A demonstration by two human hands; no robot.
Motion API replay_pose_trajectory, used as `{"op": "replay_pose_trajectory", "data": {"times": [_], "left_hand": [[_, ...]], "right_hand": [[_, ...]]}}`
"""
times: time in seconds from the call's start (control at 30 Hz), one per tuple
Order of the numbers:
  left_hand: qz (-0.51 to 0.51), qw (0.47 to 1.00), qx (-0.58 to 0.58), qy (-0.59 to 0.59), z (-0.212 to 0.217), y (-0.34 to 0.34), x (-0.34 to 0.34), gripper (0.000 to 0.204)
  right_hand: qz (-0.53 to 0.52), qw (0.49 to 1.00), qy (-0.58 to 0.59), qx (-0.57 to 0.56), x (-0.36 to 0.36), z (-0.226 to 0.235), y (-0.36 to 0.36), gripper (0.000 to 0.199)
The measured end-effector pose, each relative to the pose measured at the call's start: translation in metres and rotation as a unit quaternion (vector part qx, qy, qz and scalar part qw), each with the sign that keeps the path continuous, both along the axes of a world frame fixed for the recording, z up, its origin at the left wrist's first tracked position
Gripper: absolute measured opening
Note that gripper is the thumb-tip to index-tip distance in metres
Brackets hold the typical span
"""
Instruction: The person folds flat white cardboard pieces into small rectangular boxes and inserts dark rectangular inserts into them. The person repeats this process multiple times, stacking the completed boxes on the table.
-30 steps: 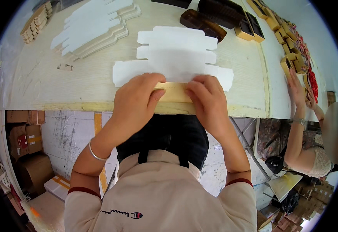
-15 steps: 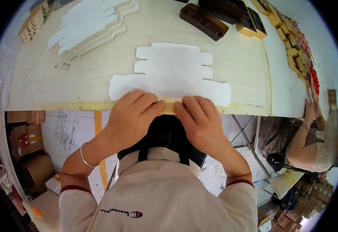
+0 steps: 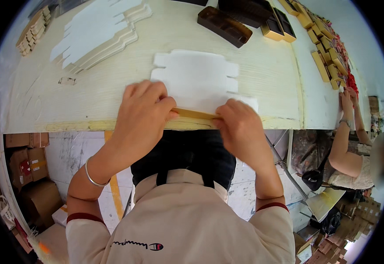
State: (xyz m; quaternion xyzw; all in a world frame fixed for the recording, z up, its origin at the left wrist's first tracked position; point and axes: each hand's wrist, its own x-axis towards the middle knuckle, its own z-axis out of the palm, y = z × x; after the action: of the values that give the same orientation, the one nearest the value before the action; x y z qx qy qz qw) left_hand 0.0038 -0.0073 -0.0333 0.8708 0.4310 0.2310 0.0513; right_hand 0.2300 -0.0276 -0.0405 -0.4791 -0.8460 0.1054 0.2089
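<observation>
A flat die-cut cardboard box blank, white on its upper face, lies at the table's near edge. Its near flap is bent upward and shows a gold outer side. My left hand grips the left end of that flap, thumb against the gold side and fingers curled over the white panel. At the other end my right hand pinches the flap the same way, fingers bent. Both hands cover the blank's near side flaps, though a bit of white shows beyond the right knuckles.
A stack of white blanks lies at the far left, near a bundle of small card pieces. Brown plastic trays and gold boxes stand at the back. Another person's hands work at the right-hand table.
Both my hands have moved apart toward the blank's ends, the left one farther onto it. The near flap now stands up more. The other person's hands have shifted.
</observation>
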Motion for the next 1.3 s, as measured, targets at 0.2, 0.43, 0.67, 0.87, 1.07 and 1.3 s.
{"op": "replay_pose_trajectory", "data": {"times": [0.2, 0.43, 0.67, 0.87, 1.07, 1.3], "left_hand": [[0.092, 0.987, -0.059, -0.121, 0.021, -0.025, -0.007, 0.035], [0.015, 0.959, -0.203, -0.199, 0.014, -0.01, -0.037, 0.058], [-0.136, 0.95, -0.254, -0.121, 0.016, 0.033, -0.023, 0.05], [-0.1, 0.952, -0.274, -0.086, 0.021, 0.036, -0.015, 0.03], [-0.068, 0.98, -0.179, -0.047, 0.01, 0.008, -0.06, 0.014], [-0.025, 0.989, -0.139, -0.037, 0.012, -0.007, -0.055, 0.016]], "right_hand": [[0.02, 0.987, 0.142, -0.067, -0.065, -0.001, -0.039, 0.018], [0.182, 0.976, 0.116, -0.036, -0.021, 0.024, -0.03, 0.057], [0.186, 0.975, -0.026, 0.115, -0.009, -0.001, -0.047, 0.038], [0.074, 0.99, 0.107, -0.056, -0.035, 0.001, -0.025, 0.021], [0.099, 0.981, 0.014, 0.165, -0.052, -0.005, -0.018, 0.023], [0.191, 0.961, 0.037, 0.198, -0.072, -0.026, -0.013, 0.027]]}}
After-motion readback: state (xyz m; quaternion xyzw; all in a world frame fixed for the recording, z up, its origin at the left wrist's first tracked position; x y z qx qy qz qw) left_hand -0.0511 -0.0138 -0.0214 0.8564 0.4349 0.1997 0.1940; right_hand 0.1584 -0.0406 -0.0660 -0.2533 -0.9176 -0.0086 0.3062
